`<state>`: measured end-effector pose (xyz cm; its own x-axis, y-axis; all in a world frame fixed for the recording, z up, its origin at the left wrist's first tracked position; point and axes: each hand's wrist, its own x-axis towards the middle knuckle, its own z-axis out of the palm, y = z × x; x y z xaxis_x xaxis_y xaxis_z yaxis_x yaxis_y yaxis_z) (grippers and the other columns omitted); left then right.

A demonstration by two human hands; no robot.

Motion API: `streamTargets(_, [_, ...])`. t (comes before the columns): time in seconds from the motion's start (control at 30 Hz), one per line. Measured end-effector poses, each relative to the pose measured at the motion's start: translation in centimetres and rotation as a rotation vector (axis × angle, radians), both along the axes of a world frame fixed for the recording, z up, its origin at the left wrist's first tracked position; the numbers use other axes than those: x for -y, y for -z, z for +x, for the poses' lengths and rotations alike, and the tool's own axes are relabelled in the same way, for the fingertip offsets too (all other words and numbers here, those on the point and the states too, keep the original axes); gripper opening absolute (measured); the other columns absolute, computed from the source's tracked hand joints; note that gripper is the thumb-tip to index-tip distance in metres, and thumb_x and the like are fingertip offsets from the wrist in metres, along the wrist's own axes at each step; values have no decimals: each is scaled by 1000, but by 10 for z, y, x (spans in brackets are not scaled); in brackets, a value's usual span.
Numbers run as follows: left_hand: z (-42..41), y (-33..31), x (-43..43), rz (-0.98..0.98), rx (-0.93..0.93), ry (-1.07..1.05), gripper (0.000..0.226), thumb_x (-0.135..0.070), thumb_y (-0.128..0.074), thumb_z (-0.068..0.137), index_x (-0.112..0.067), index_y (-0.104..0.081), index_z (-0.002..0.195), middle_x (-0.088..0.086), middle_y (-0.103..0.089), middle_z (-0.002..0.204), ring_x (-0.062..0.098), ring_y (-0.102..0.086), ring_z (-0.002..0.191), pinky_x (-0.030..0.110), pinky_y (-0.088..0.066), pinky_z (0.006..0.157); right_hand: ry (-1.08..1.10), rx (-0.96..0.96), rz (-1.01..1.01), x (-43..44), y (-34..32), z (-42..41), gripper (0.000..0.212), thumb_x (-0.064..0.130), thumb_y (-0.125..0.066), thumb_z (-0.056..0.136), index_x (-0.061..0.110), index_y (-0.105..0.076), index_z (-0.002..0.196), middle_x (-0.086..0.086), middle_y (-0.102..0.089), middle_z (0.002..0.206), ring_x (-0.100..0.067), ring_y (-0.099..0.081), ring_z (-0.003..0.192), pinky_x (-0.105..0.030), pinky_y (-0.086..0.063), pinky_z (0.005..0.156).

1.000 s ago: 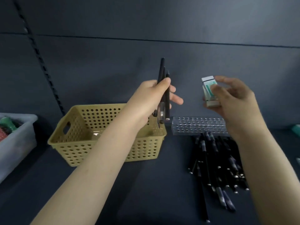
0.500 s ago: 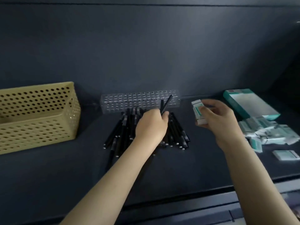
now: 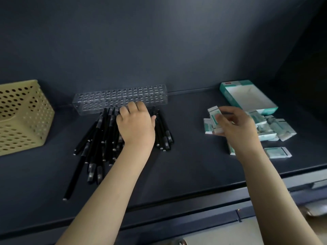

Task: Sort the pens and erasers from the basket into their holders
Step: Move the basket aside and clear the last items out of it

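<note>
The dark surface (image 3: 194, 165) met a dark wall (image 3: 159, 41). The left hand (image 3: 136, 124) lay curled over the pens (image 3: 106, 131) below the clear holder (image 3: 120, 98); its grip could not be determined. The right hand (image 3: 237, 126) pinched an eraser (image 3: 214, 114) beside the eraser pile (image 3: 272, 129). The basket (image 3: 23, 117) stood at far left.

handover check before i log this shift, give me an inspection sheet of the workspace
surface: dark shelf
job's things: yellow basket at left; black pens piled in front of the clear pen holder, none seen standing in it; loose erasers beside the open teal box
clutter: nothing seen
grips: left grip rests on the pens, fingers curled, hold unclear; right grip pinches an eraser
cables: nothing seen
surroundings: dark back wall
</note>
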<state>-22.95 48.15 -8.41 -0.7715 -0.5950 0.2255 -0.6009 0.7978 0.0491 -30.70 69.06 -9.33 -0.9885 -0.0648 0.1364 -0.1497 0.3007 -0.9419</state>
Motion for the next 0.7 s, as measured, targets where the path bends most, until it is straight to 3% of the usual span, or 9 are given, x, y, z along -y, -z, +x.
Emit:
streamTargets(0.1, [-10, -1, -22, 66, -174, 215, 45, -37, -53, 95, -11, -49, 131, 11, -51, 131, 34, -45, 118, 42, -39, 94, 53, -61, 113, -27, -3, -5, 17, 23, -63, 92, 23, -64, 109, 0, -68, 94, -19, -63, 85, -32, -50, 77])
streamTargets(0.17, [-22, 3, -46, 252, -253, 436, 42, -33, -55, 94, -15, -52, 131, 6, -53, 131, 30, -47, 117, 39, -38, 95, 89, -80, 158, -46, -4, -8, 18, 21, -61, 93, 20, -64, 111, -2, -68, 93, -20, -63, 88, -30, -46, 78])
streamTargets(0.27, [-41, 14, -84, 468, -191, 660, 43, -32, -56, 95, -18, -51, 135, 0, -50, 139, 25, -45, 123, 38, -38, 101, 114, -110, 211, -68, -4, -10, 19, 20, -60, 94, 18, -65, 112, -1, -68, 92, -21, -63, 87, -31, -47, 80])
streamTargets(0.37, [-56, 31, -104, 453, -121, 738, 41, -27, -58, 95, -19, -54, 134, -3, -52, 139, 27, -45, 121, 41, -41, 99, 96, -167, 325, -79, 0, -13, 23, 19, -60, 94, 16, -66, 115, 2, -65, 91, -13, -58, 82, -8, -39, 64])
streamTargets(0.43, [-61, 39, -108, 447, -139, 723, 35, -25, -59, 94, -18, -59, 128, -4, -56, 134, 27, -43, 117, 42, -42, 97, 59, -204, 376, -79, 5, -15, 24, 18, -60, 94, 15, -67, 116, 4, -65, 96, -10, -59, 84, -4, -39, 66])
streamTargets(0.47, [-62, 41, -108, 450, -151, 711, 34, -25, -60, 93, -18, -61, 126, -5, -56, 132, 26, -41, 117, 40, -42, 97, 47, -227, 396, -79, 9, -17, 23, 17, -60, 94, 13, -68, 116, 3, -65, 100, -11, -59, 86, -6, -40, 70])
streamTargets(0.57, [-60, 43, -108, 444, -155, 721, 35, -31, -61, 92, -21, -61, 125, -8, -54, 130, 24, -39, 116, 37, -40, 97, 76, -377, 422, -74, 19, -22, 21, 10, -65, 90, 4, -71, 109, -11, -62, 107, -22, -61, 85, -32, -52, 81])
streamTargets(0.63, [-57, 41, -105, 417, -128, 750, 36, -36, -60, 92, -23, -60, 126, -11, -53, 131, 21, -40, 116, 34, -38, 98, 95, -464, 480, -72, 22, -26, 21, 10, -67, 88, 3, -72, 107, -15, -64, 100, -27, -60, 80, -38, -51, 79])
streamTargets(0.7, [-54, 37, -101, 390, -99, 773, 38, -39, -57, 93, -24, -59, 128, -12, -51, 132, 20, -41, 117, 30, -35, 97, 89, -478, 543, -72, 21, -31, 25, 13, -67, 88, 5, -70, 112, -14, -68, 99, -35, -59, 90, -36, -42, 86])
